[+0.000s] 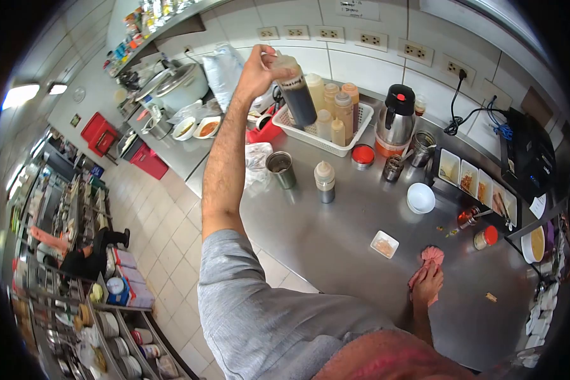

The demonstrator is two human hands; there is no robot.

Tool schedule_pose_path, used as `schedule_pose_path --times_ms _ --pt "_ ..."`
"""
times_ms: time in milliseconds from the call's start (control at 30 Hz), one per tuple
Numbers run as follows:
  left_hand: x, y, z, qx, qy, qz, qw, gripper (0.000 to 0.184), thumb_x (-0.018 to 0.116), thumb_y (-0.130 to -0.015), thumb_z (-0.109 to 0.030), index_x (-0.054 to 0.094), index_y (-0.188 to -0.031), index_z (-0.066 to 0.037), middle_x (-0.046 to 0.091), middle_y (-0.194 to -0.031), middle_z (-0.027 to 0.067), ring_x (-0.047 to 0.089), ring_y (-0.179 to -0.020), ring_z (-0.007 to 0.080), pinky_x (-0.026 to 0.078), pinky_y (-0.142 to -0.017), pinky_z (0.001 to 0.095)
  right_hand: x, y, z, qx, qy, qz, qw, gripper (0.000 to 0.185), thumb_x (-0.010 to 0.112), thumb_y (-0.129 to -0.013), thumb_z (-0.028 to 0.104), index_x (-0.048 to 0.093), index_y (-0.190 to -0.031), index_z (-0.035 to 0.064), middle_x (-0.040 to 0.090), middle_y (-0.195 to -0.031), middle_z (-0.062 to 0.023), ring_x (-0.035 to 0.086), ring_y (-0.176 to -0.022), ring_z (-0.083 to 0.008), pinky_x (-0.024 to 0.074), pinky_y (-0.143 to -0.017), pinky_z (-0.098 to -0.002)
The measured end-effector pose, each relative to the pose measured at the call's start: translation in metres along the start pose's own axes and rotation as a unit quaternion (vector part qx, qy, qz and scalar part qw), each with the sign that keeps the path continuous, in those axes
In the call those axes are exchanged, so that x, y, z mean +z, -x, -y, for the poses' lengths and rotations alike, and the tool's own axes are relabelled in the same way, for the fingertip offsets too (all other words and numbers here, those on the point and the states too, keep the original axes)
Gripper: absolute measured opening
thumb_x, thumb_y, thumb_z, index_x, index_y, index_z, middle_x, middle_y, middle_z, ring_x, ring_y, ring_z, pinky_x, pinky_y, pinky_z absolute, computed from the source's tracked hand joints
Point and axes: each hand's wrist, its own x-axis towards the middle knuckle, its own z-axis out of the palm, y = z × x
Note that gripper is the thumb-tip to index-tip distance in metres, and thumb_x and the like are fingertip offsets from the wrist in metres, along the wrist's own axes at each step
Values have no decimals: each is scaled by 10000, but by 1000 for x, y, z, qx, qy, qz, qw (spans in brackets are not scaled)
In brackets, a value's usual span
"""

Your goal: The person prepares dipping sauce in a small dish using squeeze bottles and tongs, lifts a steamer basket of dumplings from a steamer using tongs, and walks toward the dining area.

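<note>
My left hand (pixel 258 75), at the end of an outstretched arm, grips the top of a large squeeze bottle (pixel 299 100) of dark liquid. The bottle leans over the left end of a white plastic basket (pixel 310 138); whether its base touches the basket I cannot tell. Several other squeeze bottles (pixel 343 111) stand in that basket. Down on the steel counter (pixel 354 285), my right hand (pixel 428 283) is closed on a crumpled pink cloth (pixel 432 256). A small square dish (pixel 384 244) with pale bits sits just left of the cloth.
A smaller squeeze bottle (pixel 325 182) and a metal cup (pixel 281 170) stand mid-counter. Toward the right are a white bowl (pixel 420 198), a red-lidded jar (pixel 485 238), a tray of toppings (pixel 467 177) and a steel thermos (pixel 396 120). Food scraps (pixel 491 297) lie at right.
</note>
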Motion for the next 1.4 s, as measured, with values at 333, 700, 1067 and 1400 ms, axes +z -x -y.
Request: schedule_pose_path --times_ms 333,700,1067,1400 --pt "58 219 -79 -104 52 48 992 583 820 -561 -148 388 -944 -62 525 -894 68 471 -814 143 418 -754 298 -31 -26 -16 -68 -190 133 970 444 542 -794 150 447 -1227 162 431 -1170 -166 413 -1075 -344 318 -924 -447" --pt "154 365 -73 -180 -2 34 983 659 839 -555 -197 403 -1022 -33 552 -927 77 504 -893 187 388 -868 346 -24 -48 66 -262 -298 262 879 849 750 -623 167 293 -1337 141 273 -1334 -196 274 -1232 -372 281 -992 -432" --pt "217 415 -39 -216 145 -67 963 1098 857 -497 -183 154 -1321 -11 307 -1317 188 307 -1233 275 235 -1042 367 18 -63 98 -256 -232 314 884 931 756 -591 170 235 -1362 161 363 -1285 -204 374 -1163 -361 310 -965 -448" --pt "199 396 -49 -266 233 95 930 762 812 -578 -174 381 -1186 -16 530 -1070 99 504 -1016 197 387 -912 336 -36 -91 95 -263 -313 368 835 755 652 -611 41 340 -1298 68 489 -1157 -188 443 -1091 -334 365 -937 -391"
